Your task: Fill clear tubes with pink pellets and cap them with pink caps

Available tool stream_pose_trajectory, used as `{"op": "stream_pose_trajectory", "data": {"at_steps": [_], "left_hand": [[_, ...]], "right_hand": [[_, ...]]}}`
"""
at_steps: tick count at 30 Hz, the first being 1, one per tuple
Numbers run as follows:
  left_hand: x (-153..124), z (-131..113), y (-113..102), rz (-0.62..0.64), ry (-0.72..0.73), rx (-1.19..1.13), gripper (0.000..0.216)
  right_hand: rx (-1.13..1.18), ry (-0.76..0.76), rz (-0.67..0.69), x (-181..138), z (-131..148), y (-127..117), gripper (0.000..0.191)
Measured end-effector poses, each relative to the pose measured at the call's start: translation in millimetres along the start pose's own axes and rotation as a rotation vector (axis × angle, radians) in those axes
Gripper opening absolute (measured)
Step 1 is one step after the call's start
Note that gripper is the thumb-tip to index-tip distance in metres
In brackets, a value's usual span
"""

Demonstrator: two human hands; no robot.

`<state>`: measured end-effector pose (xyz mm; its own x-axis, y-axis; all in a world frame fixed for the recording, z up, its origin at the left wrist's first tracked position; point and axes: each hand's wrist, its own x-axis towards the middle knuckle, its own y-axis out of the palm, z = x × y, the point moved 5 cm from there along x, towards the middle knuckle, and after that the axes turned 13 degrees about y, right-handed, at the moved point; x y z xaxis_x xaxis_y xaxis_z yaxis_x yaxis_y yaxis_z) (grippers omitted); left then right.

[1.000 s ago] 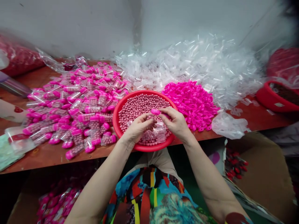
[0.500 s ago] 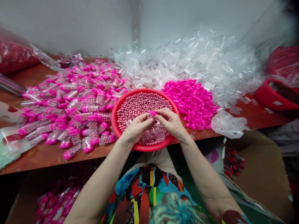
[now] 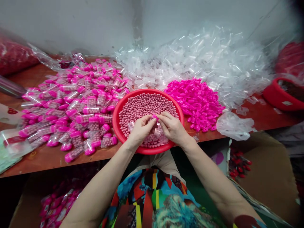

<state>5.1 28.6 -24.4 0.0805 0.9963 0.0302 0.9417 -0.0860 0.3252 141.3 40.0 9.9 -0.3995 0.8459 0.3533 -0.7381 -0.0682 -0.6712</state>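
Observation:
Over a red basin (image 3: 115,122) of small pink beads (image 3: 147,103), my two hands meet. My left hand (image 3: 140,131) is closed on a small clear bottle, mostly hidden by the fingers. A bright pink cap (image 3: 155,117) shows at the bottle's top, between both hands. Thumb and fingers of my right hand (image 3: 173,128) pinch this cap. Below the hands, several clear bottles (image 3: 158,136) lie on the beads in the basin. Whether the cap is fully seated cannot be seen.
Left of the basin is a heap of capped, bead-filled bottles (image 3: 93,109). Loose pink caps (image 3: 197,101) are piled to its right, with clear empty bottles (image 3: 194,60) heaped behind against the wall. A plastic bag (image 3: 235,125) lies at the table's front edge.
My right fingers have drawn closer together around the pink cap, and the cap has tipped slightly and sits a little lower. Both hands remain over the basin. The view has shifted slightly.

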Motion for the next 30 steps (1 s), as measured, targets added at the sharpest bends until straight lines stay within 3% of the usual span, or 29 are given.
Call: {"op": "stream_pose_trajectory", "data": {"at_steps": [3, 5, 7, 10, 13, 16, 18, 20, 24, 25, 26, 28, 30], "left_hand": [[-2, -2, 8, 0.138, -0.030, -0.004, 0.031], [-4, -3, 14, 0.240, -0.075, -0.029, 0.032], [-6, -4, 16, 0.285, -0.100, -0.037, 0.034], [-6, -4, 14, 0.273, -0.109, -0.033, 0.034], [-6, -2, 10, 0.270, -0.128, -0.015, 0.034], [-8, -2, 9, 0.281, -0.148, 0.024, 0.034], [-9, -3, 10, 0.286, -0.141, 0.048, 0.035], [-8, -5, 11, 0.256, -0.107, 0.069, 0.036], [-3, -5, 7, 0.062, -0.004, 0.063, 0.033], [-1, -4, 4, 0.011, 0.004, 0.033, 0.032], [0, -2, 1, -0.032, 0.003, -0.001, 0.031], [3, 0, -4, -0.104, 0.005, -0.064, 0.029], [6, -1, -8, -0.150, 0.040, -0.086, 0.027]], "right_hand": [[0.095, 0.031, 0.006, 6, -1, -10, 0.028], [0.307, 0.143, -0.060, 14, -5, -11, 0.038], [0.580, 0.305, -0.039, 23, -9, 1, 0.054], [0.923, 0.463, 0.165, 31, -10, 30, 0.070], [1.040, 0.509, 0.360, 30, -7, 46, 0.072], [0.985, 0.513, 0.510, 25, -6, 49, 0.073], [0.888, 0.461, 0.516, 24, -6, 46, 0.069], [0.746, 0.421, 0.395, 29, -9, 41, 0.064], [0.530, 0.474, -0.088, 34, -20, 22, 0.058], [0.490, 0.466, -0.154, 32, -19, 19, 0.057], [0.435, 0.429, -0.163, 31, -16, 17, 0.054], [0.247, 0.280, -0.045, 27, -4, 20, 0.054], [-0.004, 0.134, 0.080, 23, 8, 25, 0.068]]}}
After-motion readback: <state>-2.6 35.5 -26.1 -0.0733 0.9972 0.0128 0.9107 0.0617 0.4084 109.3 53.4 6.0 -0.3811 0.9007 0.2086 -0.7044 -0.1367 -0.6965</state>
